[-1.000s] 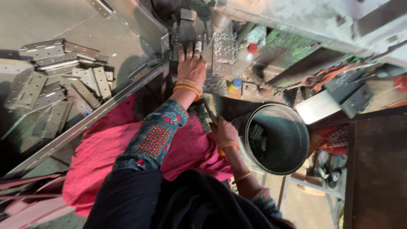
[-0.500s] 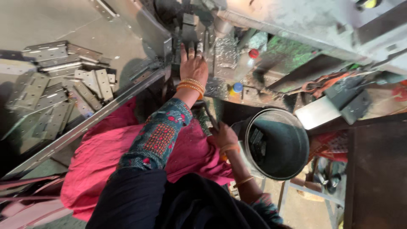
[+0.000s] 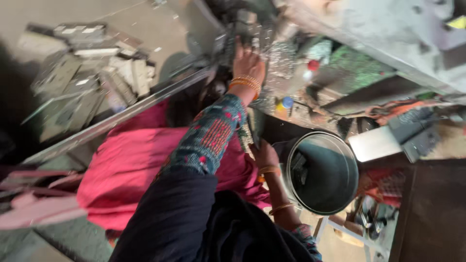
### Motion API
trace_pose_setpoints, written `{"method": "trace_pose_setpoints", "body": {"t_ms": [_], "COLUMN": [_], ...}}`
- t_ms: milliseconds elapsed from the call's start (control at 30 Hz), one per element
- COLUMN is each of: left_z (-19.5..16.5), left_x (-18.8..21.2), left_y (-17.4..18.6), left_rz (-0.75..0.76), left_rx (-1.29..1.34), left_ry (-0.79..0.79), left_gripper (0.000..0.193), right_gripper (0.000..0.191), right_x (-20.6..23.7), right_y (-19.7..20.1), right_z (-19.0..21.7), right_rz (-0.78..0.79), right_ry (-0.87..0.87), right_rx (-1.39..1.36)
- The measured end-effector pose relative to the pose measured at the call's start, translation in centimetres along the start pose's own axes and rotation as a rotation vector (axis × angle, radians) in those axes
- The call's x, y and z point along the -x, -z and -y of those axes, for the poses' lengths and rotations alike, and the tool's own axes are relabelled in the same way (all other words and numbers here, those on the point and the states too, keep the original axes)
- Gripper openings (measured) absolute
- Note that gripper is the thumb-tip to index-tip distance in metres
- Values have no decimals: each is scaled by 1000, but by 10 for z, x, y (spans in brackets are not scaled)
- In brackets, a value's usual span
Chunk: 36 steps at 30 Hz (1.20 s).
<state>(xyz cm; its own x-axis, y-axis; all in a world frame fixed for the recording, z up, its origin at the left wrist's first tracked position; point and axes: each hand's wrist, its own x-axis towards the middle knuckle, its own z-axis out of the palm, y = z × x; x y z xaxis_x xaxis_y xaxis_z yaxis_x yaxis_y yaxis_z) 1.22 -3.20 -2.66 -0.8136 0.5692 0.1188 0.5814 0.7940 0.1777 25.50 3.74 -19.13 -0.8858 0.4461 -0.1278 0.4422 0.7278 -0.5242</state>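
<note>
My left hand (image 3: 247, 60) reaches forward in a patterned teal sleeve with orange bangles. Its fingers lie on the grey machine (image 3: 242, 29) at the top; blur hides whether they hold anything. Closer to my body, my right hand (image 3: 264, 155) grips a stack of flat metal pieces (image 3: 255, 127) that stands up from the fingers. It is just left of a round dark metal bucket (image 3: 323, 172), which has a few metal parts inside.
A pile of grey metal plates (image 3: 87, 73) lies at the left behind a long metal rail (image 3: 121, 119). Pink cloth (image 3: 136, 165) covers my lap. The cluttered bench (image 3: 340, 82) carries small bottles and a white block (image 3: 376, 143).
The view has shifted and blurred. My left hand stays at the machine, and my right hand keeps the stack beside the bucket.
</note>
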Motion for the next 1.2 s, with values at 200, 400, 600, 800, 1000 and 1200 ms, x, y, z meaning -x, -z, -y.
{"method": "trace_pose_setpoints", "body": {"t_ms": [200, 400, 600, 800, 1000, 1200], "left_z": [80, 231, 252, 252, 234, 114], "left_x": [87, 140, 132, 145, 157, 68], "left_y": [0, 0, 5, 3, 8, -3], "left_rz": [-449, -486, -108, -176, -419, -191], "left_rx": [187, -434, 35, 50, 43, 266], "left_ry": [-147, 674, 470, 338, 133, -76], "left_gripper": [30, 50, 61, 55, 59, 22], "right_gripper": [49, 40, 39, 40, 37, 42], "right_x": [-1, -9, 6, 7, 11, 9], "right_y": [30, 47, 14, 23, 19, 14], "right_z": [17, 42, 40, 41, 37, 24], "right_rz": [-2, 102, 34, 44, 66, 20], "right_ry": [-76, -25, -17, -55, -88, -94], "right_rx": [102, 249, 147, 133, 106, 85]}}
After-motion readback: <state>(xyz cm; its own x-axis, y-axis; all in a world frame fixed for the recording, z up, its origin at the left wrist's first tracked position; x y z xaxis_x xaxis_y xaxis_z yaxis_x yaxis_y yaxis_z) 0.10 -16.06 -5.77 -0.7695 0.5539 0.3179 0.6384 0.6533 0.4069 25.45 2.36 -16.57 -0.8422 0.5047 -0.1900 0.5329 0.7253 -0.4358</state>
